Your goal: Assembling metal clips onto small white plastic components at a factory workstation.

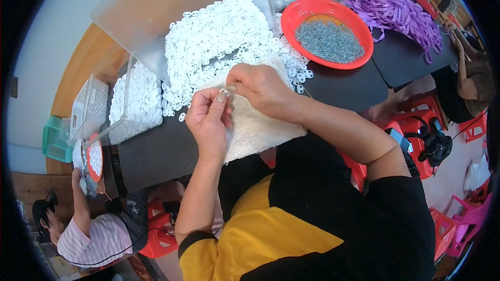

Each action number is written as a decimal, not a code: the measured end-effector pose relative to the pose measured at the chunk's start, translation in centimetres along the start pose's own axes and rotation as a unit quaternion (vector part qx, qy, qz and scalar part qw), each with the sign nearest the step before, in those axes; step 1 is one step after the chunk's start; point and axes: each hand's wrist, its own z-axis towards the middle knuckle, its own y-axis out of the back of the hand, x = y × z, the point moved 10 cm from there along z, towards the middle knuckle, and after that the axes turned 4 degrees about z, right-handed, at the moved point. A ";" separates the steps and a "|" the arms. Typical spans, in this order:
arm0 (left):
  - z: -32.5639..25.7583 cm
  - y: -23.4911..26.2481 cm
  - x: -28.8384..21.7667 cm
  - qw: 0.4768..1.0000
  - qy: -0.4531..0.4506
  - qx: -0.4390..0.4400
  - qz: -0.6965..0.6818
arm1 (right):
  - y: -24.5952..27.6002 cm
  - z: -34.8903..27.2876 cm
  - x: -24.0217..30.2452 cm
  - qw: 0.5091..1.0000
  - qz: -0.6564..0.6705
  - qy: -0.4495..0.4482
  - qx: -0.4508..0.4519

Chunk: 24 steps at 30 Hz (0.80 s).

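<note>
My left hand (205, 119) is closed in a pinch on a small white plastic piece (225, 92), held upright between thumb and forefinger. Against it, from the right, come the pinched fingers of my right hand (265, 91); what they hold, if anything, is hidden. Both hands are above a cream towel (255, 132) spread at the table's near edge and over my lap. Just beyond them is a heap of small white plastic pieces with holes (219, 34), spilling out of a tipped clear plastic box (135, 2). To the right, a red bowl (289, 21) holds many small grey metal pins (329, 41).
A second clear bin of white pieces (135, 104) stands left on the dark table (156, 156). Purple ribbons (396, 10) are piled far right, near another person's arm (458, 47). At lower left a person in a striped shirt (96, 239) works. Red stools (416, 119) stand right.
</note>
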 end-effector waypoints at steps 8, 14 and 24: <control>-0.1 0.2 0.0 1.000 -0.004 0.001 0.001 | -0.4 0.1 0.1 1.000 -0.017 0.018 0.011; -0.2 0.3 -0.3 0.999 -0.018 -0.005 0.027 | -0.6 0.0 0.0 1.000 -0.008 0.019 0.022; -0.2 0.2 -0.5 0.999 -0.028 -0.004 0.045 | -0.8 0.1 -0.1 0.999 -0.031 0.032 0.026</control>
